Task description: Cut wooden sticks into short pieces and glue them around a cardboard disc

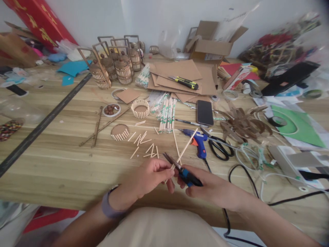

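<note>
My left hand is closed on a thin wooden chopstick, pinching its lower end between thumb and fingers. The stick slants up and to the right. My right hand grips shears with black and blue handles; their open blades cross the stick close to my left fingertips. Just beyond my hands lie several short cut stick pieces. A round cardboard base has stick pieces standing along part of its rim, and behind it a second ring is fenced all round.
Wrapped chopsticks, a phone, a blue glue gun and black-handled scissors lie beyond my right hand. Several small lidded baskets stand at the back. A utility knife rests on cardboard. A black cable trails at right.
</note>
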The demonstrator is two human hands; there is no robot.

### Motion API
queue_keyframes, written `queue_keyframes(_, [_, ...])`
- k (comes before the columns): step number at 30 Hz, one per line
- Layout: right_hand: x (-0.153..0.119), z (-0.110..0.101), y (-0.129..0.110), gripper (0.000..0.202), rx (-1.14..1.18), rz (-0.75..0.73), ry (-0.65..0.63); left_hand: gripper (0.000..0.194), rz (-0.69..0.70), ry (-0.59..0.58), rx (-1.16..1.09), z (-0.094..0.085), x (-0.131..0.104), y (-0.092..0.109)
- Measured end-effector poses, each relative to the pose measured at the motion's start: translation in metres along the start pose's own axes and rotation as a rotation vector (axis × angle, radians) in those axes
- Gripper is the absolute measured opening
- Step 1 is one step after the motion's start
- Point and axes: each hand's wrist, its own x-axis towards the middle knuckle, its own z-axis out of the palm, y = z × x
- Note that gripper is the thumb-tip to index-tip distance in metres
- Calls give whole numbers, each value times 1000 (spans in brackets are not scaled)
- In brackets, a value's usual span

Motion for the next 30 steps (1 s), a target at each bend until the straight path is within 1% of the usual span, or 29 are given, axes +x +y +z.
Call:
queue_keyframes(4, [3, 3, 3, 21, -120, -13, 46, 32, 9, -19, 60, -1, -1, 0])
queue_keyframes(8, [6, 9, 8, 13, -210, -55, 118, 33, -10, 2, 120, -3, -1, -6])
queue_keyframes(11, [7, 12, 10, 11, -233, -80, 148, 31, -31, 12, 135, -3, -1, -11])
queue_keyframes(15, [8, 13, 12, 11, -230, -64, 169, 25, -44, 45, 145, -4, 1, -14])
queue_keyframes(18, [8, 12, 13, 14, -150, -49, 156, 22, -11, 73, 170, -4, 1, -11])
queue_keyframes(21, [7, 9, 11, 21, 29, -71, 83, 28, 44, 36, 171, -3, 0, -7])
queue_keyframes(24, [5, 7, 8, 23, 204, -22, 29, 33, 29, 30, 156, -1, -1, -3])
queue_keyframes(26, [5, 6, 6, 24, 242, 12, 8, 34, -18, 48, 154, 0, -2, -1])
queue_keyframes(30, [4, 7, 5, 25, 201, 27, 7, 33, -61, 62, 142, 2, -3, 1])
